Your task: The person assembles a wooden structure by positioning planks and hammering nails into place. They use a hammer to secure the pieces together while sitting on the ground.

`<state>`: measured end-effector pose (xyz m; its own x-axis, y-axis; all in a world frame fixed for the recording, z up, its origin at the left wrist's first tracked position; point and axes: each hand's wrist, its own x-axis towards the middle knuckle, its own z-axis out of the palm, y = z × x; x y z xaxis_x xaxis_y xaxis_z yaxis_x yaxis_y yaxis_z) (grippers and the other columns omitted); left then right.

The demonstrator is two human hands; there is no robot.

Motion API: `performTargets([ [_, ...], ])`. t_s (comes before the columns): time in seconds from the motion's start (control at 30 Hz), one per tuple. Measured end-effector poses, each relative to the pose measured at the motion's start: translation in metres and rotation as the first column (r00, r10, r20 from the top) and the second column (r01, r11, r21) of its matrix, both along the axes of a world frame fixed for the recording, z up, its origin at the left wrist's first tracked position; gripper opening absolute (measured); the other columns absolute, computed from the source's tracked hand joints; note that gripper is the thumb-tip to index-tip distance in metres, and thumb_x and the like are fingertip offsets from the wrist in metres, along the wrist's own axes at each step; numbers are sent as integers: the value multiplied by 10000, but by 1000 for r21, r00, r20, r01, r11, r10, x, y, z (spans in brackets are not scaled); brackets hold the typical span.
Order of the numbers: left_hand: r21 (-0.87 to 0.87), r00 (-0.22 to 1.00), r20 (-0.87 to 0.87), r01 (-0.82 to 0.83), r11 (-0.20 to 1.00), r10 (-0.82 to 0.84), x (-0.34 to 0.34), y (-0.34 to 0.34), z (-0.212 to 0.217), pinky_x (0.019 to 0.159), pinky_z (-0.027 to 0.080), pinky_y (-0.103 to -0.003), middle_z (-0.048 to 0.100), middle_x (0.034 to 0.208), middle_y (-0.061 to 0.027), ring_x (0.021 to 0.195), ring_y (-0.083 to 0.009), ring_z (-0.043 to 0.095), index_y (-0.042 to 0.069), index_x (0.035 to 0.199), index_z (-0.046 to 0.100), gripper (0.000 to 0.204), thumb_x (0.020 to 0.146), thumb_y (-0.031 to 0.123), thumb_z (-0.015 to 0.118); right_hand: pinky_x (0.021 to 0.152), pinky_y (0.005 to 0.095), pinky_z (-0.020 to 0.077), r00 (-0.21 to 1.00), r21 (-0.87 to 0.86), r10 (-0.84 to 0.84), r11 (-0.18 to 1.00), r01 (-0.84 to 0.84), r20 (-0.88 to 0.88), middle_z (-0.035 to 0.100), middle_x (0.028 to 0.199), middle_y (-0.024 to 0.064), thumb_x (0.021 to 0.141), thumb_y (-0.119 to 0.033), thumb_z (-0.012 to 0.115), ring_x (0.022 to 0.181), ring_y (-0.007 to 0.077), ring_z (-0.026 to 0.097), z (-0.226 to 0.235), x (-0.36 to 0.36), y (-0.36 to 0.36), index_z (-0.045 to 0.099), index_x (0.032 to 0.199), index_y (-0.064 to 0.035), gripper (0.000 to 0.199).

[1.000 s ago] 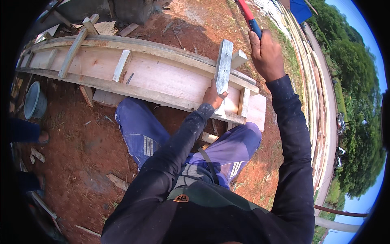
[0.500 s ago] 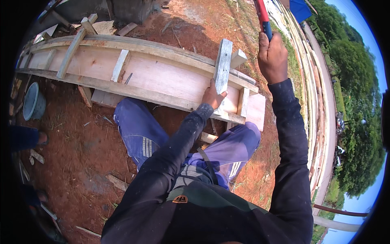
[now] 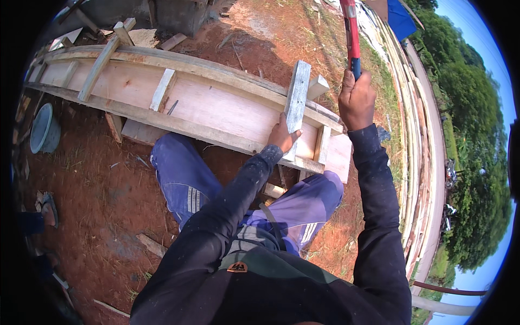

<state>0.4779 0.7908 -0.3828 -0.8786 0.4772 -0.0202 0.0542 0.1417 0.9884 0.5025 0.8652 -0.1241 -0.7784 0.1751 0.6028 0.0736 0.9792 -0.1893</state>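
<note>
A long shallow wooden form, with a plywood bottom (image 3: 222, 111) and timber side rails, lies across in front of my knees. Close to its right end a short grey wooden board (image 3: 298, 89) rests crosswise over the rails. My left hand (image 3: 283, 134) grips the near end of this board, thumb on one side and fingers on the other. Raised to the right, my right hand (image 3: 357, 100) is closed round the blue grip of a red-shafted tool (image 3: 352, 32), which looks like a hammer; its head is beyond the top edge. A nail (image 3: 173, 107) seems to lie on the plywood.
Other crosspieces (image 3: 101, 67) span the form farther left. A bucket (image 3: 45, 130) stands on the red soil at left, with another person's sandalled foot (image 3: 50, 210) below it. Long timber poles (image 3: 414, 146) are stacked along the right. A wood scrap (image 3: 151, 245) lies near my left leg.
My right hand has come down and slightly left with the red-shafted tool. My left hand keeps its hold on the board. The other person's foot at left has shifted.
</note>
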Motion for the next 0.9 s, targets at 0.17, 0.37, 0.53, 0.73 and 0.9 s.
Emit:
performTargets([
  [0.17, 10, 999, 37, 30, 1000, -30, 10, 18, 14, 915, 480, -506, 576, 1146, -383, 1071, -506, 588, 17, 1481, 178, 932, 815, 354, 735, 762, 576, 507, 751, 201, -322, 947, 252, 577, 669, 825, 307, 1007, -412, 448, 817, 467, 672, -125, 54, 112, 529, 1049, 32, 453],
  [0.37, -39, 1000, 16, -1, 999, 2, 5, 1, -1, 926, 476, -507, 574, 1154, -381, 1079, -505, 587, 35, 1465, 207, 898, 812, 357, 733, 586, 578, 444, 959, 64, -161, 987, 150, 234, 616, 717, 294, 1021, -376, 469, 681, 481, 617, -39, 12, 31, 498, 933, -8, 380],
  [0.53, -48, 997, 9, -79, 996, 80, 3, 4, 4, 911, 488, -482, 630, 1128, -313, 1079, -459, 612, 15, 1361, 339, 737, 815, 308, 737, 599, 578, 456, 977, -39, -182, 982, 187, 112, 615, 725, 299, 1025, -379, 455, 697, 490, 618, -45, 15, 22, 486, 935, -18, 374],
  [0.73, -121, 998, 19, -49, 991, 52, 3, 8, 15, 938, 474, -498, 605, 1134, -328, 1107, -467, 588, 2, 1384, 323, 761, 829, 338, 720, 668, 567, 516, 802, 13, -319, 932, 362, 505, 656, 753, 295, 1000, -417, 472, 740, 473, 662, -168, 58, 65, 546, 966, 9, 434],
  [0.9, -162, 929, -274, -300, 940, 249, -37, -54, 18, 913, 484, -474, 614, 1087, -273, 1054, -410, 600, -26, 1193, 579, 520, 907, 404, 644, 594, 514, 455, 907, -347, -241, 865, 362, 344, 629, 691, 261, 999, -324, 527, 671, 451, 633, -170, 106, 9, 586, 936, 30, 365],
])
